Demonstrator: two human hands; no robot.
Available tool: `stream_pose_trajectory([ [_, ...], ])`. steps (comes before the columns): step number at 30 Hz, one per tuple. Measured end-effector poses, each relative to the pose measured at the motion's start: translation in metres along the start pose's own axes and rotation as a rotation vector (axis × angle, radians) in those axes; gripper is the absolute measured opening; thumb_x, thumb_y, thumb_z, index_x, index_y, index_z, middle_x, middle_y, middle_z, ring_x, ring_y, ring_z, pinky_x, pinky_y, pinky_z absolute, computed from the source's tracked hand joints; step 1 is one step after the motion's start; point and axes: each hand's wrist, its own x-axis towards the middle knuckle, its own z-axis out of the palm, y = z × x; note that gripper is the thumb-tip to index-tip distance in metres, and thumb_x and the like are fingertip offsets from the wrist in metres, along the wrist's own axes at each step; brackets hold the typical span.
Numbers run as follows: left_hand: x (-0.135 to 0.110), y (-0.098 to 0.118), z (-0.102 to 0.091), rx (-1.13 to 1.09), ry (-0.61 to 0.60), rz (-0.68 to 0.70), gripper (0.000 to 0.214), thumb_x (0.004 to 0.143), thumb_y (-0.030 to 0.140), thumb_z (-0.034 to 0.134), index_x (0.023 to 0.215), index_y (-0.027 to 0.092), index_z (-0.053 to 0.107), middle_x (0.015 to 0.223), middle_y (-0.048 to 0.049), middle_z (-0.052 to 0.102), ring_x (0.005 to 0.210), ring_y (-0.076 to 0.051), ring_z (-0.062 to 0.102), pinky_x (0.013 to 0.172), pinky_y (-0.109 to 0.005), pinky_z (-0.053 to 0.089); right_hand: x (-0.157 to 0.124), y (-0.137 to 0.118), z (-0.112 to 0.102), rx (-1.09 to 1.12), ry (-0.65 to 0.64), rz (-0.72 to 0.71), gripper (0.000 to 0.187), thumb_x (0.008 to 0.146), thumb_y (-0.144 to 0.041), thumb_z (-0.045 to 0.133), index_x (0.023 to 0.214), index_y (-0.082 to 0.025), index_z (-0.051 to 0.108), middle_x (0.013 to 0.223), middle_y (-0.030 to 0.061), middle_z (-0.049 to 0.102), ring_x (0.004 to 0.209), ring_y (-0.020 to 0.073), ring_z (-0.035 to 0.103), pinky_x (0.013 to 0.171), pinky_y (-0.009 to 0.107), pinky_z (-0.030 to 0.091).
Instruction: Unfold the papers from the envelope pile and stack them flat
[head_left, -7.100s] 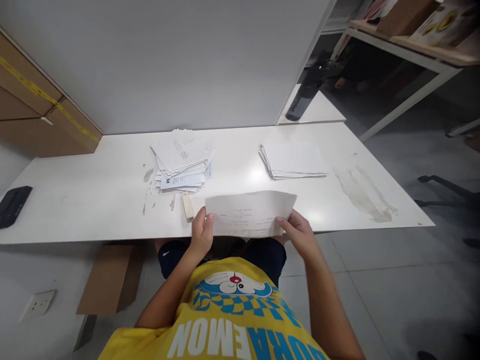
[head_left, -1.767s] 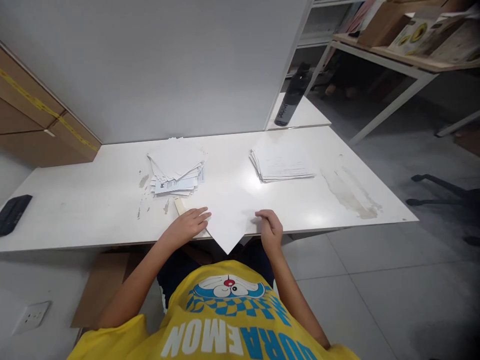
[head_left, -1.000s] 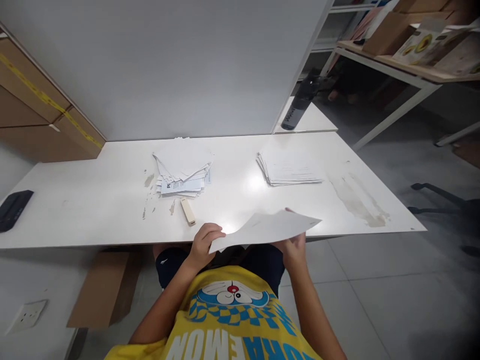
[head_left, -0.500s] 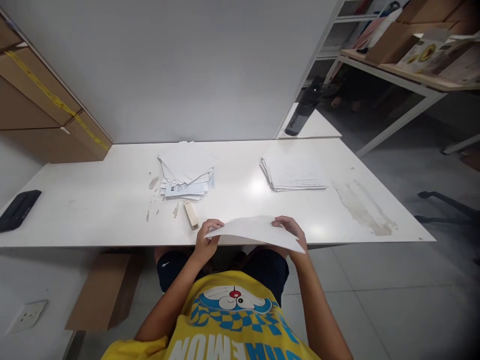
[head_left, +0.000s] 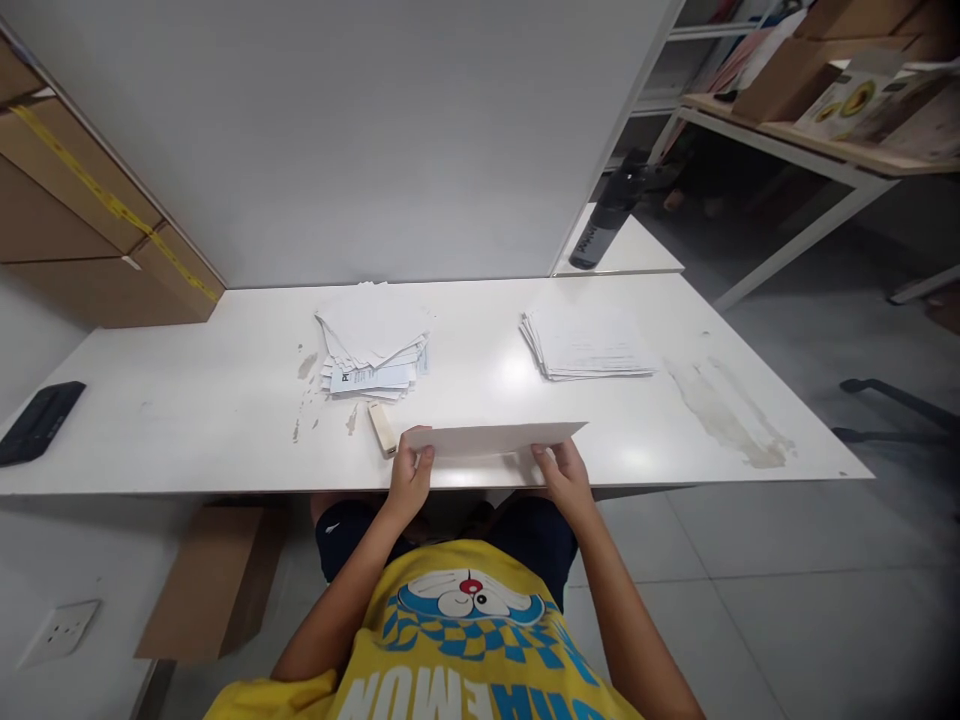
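Observation:
A white sheet of paper (head_left: 484,440) is held near the front edge of the white table (head_left: 210,400), tipped up so that it appears as a narrow band. My left hand (head_left: 410,475) grips its left end, thumb on the near face and fingers behind. At the right part my right hand (head_left: 564,478) pinches it in the same way. Just beyond my left hand lies a small cream-coloured block-like object (head_left: 382,430). Behind that is a messy pile of papers (head_left: 375,330), some with blue print. A neater paper stack (head_left: 592,345) lies farther right.
A dark flat device (head_left: 41,422) lies at the table's left end. Cardboard boxes (head_left: 97,230) stand at the back left, and a dark bottle (head_left: 609,220) stands behind the right side. A grey panel (head_left: 390,140) borders the table's back. Brownish stains (head_left: 731,420) mark the right side.
The sheet has gone from bowed and lying nearly flat to straight and tipped up. My right hand has moved left, and both thumbs now show on the sheet's near face.

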Motion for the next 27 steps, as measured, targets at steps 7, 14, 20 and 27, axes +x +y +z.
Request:
stream_pose_trajectory([
  [7, -0.004, 0.001, 0.000, -0.013, -0.041, -0.075, 0.041, 0.096, 0.053, 0.043, 0.124, 0.023, 0.048, 0.114, -0.0107, 0.061, 0.100, -0.021, 0.063, 0.084, -0.034, 0.051, 0.003, -0.002, 0.002, 0.031, 0.043, 0.059, 0.037, 0.082, -0.051, 0.062, 0.102, -0.020, 0.061, 0.103, 0.0096, 0.067, 0.102, 0.0256, 0.061, 0.094, 0.043, 0.047],
  [14, -0.007, -0.009, 0.003, 0.027, -0.056, -0.081, 0.041, 0.096, 0.049, 0.045, 0.127, 0.021, 0.048, 0.116, -0.0111, 0.061, 0.107, -0.022, 0.061, 0.091, -0.036, 0.049, -0.005, 0.010, 0.007, 0.083, 0.102, 0.079, 0.036, 0.084, -0.047, 0.060, 0.107, -0.019, 0.063, 0.106, 0.0089, 0.067, 0.104, 0.0250, 0.060, 0.094, 0.040, 0.046],
  [20, -0.009, -0.001, 0.006, -0.036, -0.056, -0.078, 0.041, 0.097, 0.048, 0.043, 0.127, 0.020, 0.048, 0.112, -0.0114, 0.064, 0.101, -0.021, 0.064, 0.085, -0.035, 0.052, -0.002, 0.011, 0.001, 0.105, 0.070, 0.102, 0.033, 0.084, -0.047, 0.061, 0.102, -0.019, 0.064, 0.100, 0.0069, 0.068, 0.094, 0.0217, 0.060, 0.085, 0.034, 0.048],
  [27, -0.017, 0.034, -0.028, 0.122, 0.415, 0.219, 0.039, 0.095, 0.049, 0.047, 0.120, 0.019, 0.050, 0.108, -0.0111, 0.063, 0.099, -0.021, 0.064, 0.085, -0.035, 0.053, -0.014, -0.024, -0.006, 0.080, -0.324, 0.317, 0.038, 0.079, -0.054, 0.062, 0.094, -0.019, 0.067, 0.085, 0.0055, 0.068, 0.080, 0.0221, 0.060, 0.068, 0.029, 0.047],
])
